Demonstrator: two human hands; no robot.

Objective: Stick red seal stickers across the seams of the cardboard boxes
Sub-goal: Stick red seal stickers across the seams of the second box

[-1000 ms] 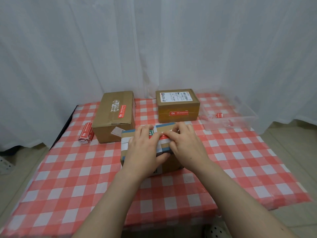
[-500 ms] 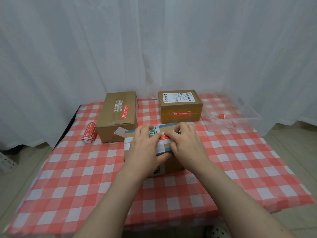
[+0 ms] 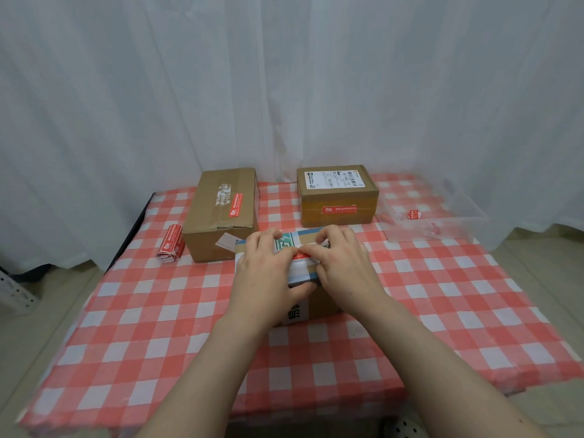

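The near box (image 3: 319,306) sits at the middle of the checked worktop (image 3: 158,311), straight ahead at 12 o'clock, and both hands are on its top. The red seal sticker (image 3: 305,255) lies there between the fingertips, its long axis running from 9 to 3 o'clock across the taped top. The left hand (image 3: 265,270) covers the 9 o'clock half of the box, fingers over the top and thumb curled down the front edge, so it grips and steadies the box while a fingertip touches the sticker's left end. The right hand (image 3: 344,267) comes in from 3 o'clock with curled fingers pinching the sticker's right end. Both hands are about equally near, but the right one seems to steer the strip, so smoothing it down should run along that 9-to-3 line. At 10 o'clock a brown box (image 3: 221,216) and at 1 o'clock a labelled box (image 3: 338,197) each carry a red strip already. A sticker roll (image 3: 170,246) lies at 9 o'clock, a clear tray (image 3: 442,222) at 2 o'clock.
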